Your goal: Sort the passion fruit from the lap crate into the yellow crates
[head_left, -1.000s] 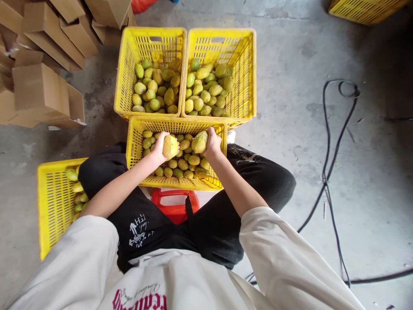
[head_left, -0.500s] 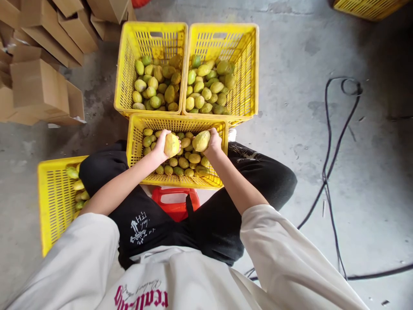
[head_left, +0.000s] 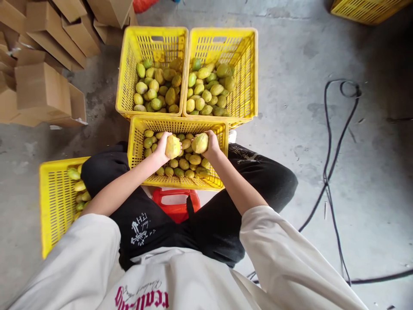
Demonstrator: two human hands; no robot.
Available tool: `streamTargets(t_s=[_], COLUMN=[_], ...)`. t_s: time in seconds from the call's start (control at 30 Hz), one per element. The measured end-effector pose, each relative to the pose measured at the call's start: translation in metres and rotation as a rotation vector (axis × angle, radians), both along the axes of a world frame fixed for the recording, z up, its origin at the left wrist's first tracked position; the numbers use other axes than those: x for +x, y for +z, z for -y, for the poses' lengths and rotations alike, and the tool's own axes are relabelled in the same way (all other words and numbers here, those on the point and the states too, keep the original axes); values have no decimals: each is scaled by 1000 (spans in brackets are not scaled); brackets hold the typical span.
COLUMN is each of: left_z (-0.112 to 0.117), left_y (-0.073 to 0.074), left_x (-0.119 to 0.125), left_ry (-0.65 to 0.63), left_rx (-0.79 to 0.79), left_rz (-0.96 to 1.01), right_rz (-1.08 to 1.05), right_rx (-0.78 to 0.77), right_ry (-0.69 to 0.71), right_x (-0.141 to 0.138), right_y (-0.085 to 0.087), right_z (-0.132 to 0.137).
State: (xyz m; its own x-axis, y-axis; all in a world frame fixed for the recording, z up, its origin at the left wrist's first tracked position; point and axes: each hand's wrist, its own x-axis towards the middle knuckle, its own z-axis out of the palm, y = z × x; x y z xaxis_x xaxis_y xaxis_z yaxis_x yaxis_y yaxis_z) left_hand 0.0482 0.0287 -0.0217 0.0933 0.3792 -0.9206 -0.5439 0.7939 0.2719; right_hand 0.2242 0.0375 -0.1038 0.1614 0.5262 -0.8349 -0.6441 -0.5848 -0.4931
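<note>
My left hand (head_left: 161,148) is closed round a yellow mango (head_left: 173,147), thumb along its upper side. In my right hand (head_left: 212,145) is a second mango (head_left: 200,143), yellow-green with a mottled skin, gripped from its right side. Both fruits are held apart from each other above the near yellow crate (head_left: 135,161), which stands between my knees. Several smaller yellow-green mangoes (head_left: 183,164) lie in that crate below my hands. The fingers on the undersides of the two held fruits are mostly hidden.
Beyond the near crate, two deeper yellow crates, left (head_left: 125,73) and right (head_left: 248,73), hold larger mangoes. Another crate (head_left: 56,202) with fruit stands by my left leg. Cardboard boxes (head_left: 43,88) are at upper left, a red stool (head_left: 176,211) below me, black cable (head_left: 325,176) at right.
The mango in my right hand has turned a little, showing a rounder side. My left hand still holds its mango almost in place. The whole view has shifted slightly.
</note>
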Motion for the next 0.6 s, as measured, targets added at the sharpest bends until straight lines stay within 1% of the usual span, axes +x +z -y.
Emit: streamTargets(t_s=[0.1, 0.17, 0.3, 0.47, 0.53, 0.6], left_z=[-1, -2, -2, -1, -1, -2], left_y=[-3, -4, -2, -1, -4, -7], left_x=[0, 0, 1, 1, 1, 0], left_ry=[9, 17, 55, 85, 73, 51], left_rx=[0, 10, 38, 39, 26, 45], left_rz=[3, -14, -81, -197, -230, -227], right_rz=[-26, -20, -81, -236, -276, -285], right_rx=[-16, -11, 1, -127, -143, -117], right_ry=[79, 105, 111, 12, 24, 66], right_x=[-1, -2, -3, -3, -4, -6], right_y=[17, 24, 26, 29, 30, 30], right_z=[1, 2, 4, 14, 18, 20])
